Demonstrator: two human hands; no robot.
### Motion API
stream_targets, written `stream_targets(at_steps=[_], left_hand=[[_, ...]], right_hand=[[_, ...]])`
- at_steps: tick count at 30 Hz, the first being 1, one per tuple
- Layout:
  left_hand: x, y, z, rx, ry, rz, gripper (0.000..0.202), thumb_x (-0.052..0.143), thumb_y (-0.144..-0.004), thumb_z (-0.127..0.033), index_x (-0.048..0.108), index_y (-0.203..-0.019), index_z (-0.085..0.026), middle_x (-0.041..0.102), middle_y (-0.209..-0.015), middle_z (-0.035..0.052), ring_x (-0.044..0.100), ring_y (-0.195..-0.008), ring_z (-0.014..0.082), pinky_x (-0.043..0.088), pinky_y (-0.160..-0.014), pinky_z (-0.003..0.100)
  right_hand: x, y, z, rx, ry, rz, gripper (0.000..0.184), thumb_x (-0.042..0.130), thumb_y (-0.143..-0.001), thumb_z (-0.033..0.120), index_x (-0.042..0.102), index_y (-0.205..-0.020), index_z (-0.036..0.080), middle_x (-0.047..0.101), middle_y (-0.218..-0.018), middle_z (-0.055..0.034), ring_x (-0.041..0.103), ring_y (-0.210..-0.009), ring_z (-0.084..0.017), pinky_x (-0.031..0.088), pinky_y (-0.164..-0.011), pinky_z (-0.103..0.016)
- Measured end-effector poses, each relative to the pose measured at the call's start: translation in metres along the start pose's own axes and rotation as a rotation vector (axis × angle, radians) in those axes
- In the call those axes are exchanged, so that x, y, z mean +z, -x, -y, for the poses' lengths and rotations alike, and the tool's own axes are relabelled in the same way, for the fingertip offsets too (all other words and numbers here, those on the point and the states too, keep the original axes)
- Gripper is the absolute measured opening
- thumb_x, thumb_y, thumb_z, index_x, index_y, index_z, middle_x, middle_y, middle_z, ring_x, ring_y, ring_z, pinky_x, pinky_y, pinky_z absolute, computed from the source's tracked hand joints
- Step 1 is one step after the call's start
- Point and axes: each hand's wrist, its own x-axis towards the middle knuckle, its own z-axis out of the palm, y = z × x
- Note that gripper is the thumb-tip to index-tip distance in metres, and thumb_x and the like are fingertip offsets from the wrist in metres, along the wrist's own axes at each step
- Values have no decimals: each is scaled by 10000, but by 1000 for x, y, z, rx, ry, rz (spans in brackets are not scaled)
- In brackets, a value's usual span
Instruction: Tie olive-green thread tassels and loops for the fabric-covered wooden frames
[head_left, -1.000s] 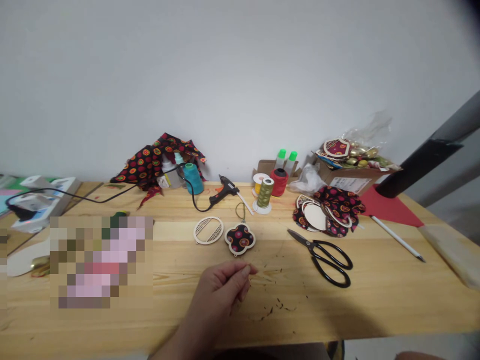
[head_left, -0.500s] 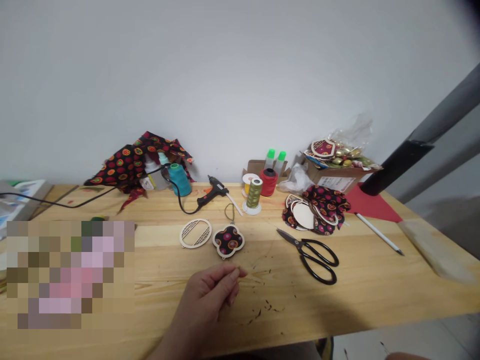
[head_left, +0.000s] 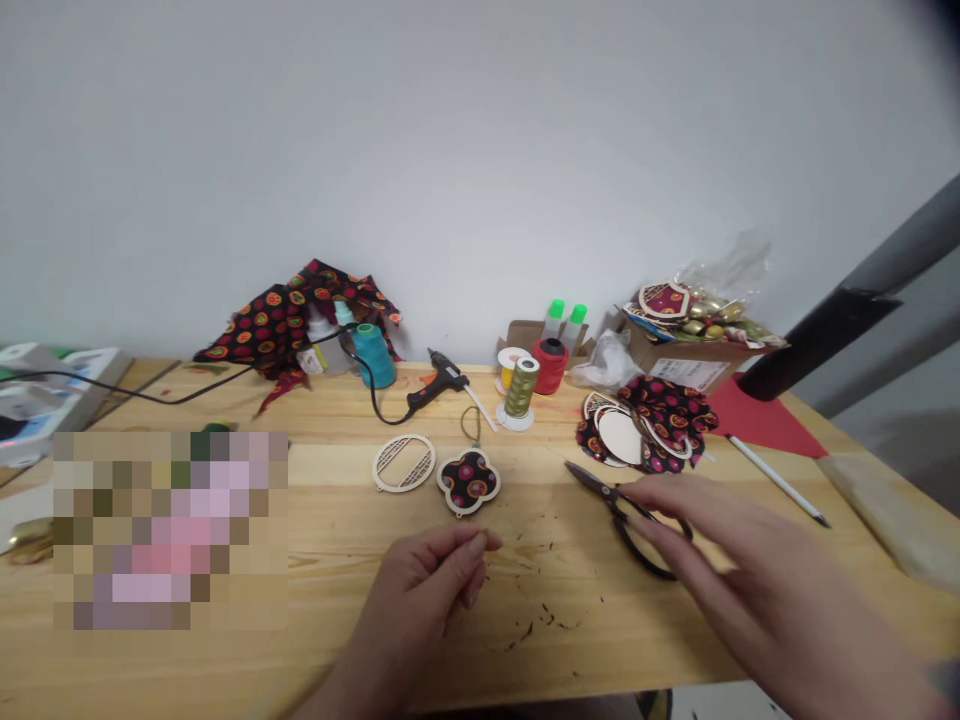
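My left hand [head_left: 431, 590] hovers over the front middle of the table, thumb and forefinger pinched together. Anything between its fingertips is too small to name. Just behind it lies a flower-shaped pendant [head_left: 468, 481] with dark patterned fabric, a pale wooden rim and a green cord loop. Beside that is an oval wooden lattice frame [head_left: 404, 463]. My right hand [head_left: 739, 570] reaches over the black-handled scissors [head_left: 598, 484], thumb and fingers apart around the handles, which it partly hides. Whether it touches them I cannot tell. The scissors lie flat, blades pointing to the back left.
Thread spools [head_left: 521, 388], a glue gun [head_left: 444, 383] with its cord and a teal thread cone [head_left: 373, 356] stand at the back. Fabric with wooden pieces [head_left: 621, 436] lies behind the scissors. A white pen [head_left: 780, 482] is at right; a blurred-out patch covers the left.
My right hand has come into view from the right and reached over the scissors' handles. My left hand keeps its pinch. The whole view has shifted slightly.
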Motion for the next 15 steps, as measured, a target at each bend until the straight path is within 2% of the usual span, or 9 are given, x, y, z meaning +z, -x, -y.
stream_targets(at_steps=[3, 6, 10, 15], left_hand=[[-3, 0, 0, -4, -11, -5, 345, 708, -677, -438, 738, -801, -118, 467, -470, -51, 325, -418, 49, 161, -405, 182], [-2, -2, 1, 6, -10, -5, 352, 701, -673, -440, 736, -790, -111, 447, -444, -61, 305, -397, 45, 154, -400, 190], [0, -5, 2, 13, 14, 2, 349, 702, -666, -432, 735, -788, -107, 441, -429, -64, 295, -386, 47, 149, -395, 197], [-2, -4, 2, 20, -4, -22, 325, 695, -666, -417, 738, -777, -114, 454, -434, -55, 308, -391, 52, 154, -391, 196]], right_hand=[[28, -2, -33, 51, 179, 256, 340, 516, -788, 152, 619, -1111, 133, 661, -1076, -156, 634, -954, -293, 543, -822, -458], [47, 9, -59, 155, 272, 373, 432, 452, -786, 164, 572, -1191, 74, 627, -1161, -194, 616, -1028, -301, 520, -881, -453], [49, 14, -66, 239, 324, 446, 475, 376, -811, 146, 519, -1253, 48, 619, -1174, -203, 614, -1043, -284, 503, -906, -412], [37, 9, -63, 265, 302, 487, 437, 376, -768, 101, 587, -1151, 76, 648, -1055, -185, 645, -939, -278, 521, -840, -397]])
